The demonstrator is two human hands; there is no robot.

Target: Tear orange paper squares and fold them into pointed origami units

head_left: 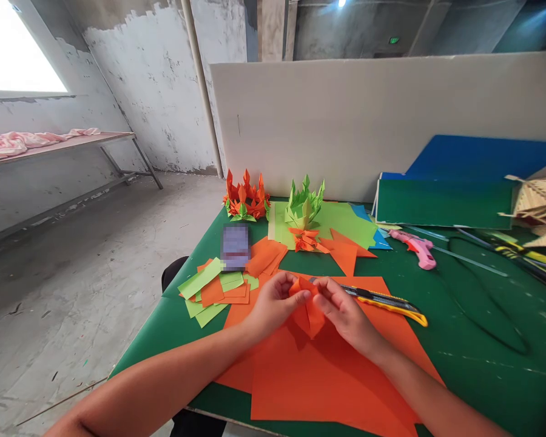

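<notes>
"One folded orange paper (310,323), where's it at?"

"Head cam has it between the fingers, left hand (273,304) and right hand (347,314) both pinching its upper sides. Orange sheet (341,385) below them, cutter (394,301) just beyond the right fingers, green crown (303,208) farther off."

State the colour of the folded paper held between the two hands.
The folded paper is orange; it shows in the head view.

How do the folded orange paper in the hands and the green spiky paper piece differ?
Orange paper is held between left hand and right hand; green piece stands unheld farther back. Green piece has several upright points; orange paper shows no such cluster. Both are folded paper.
</notes>
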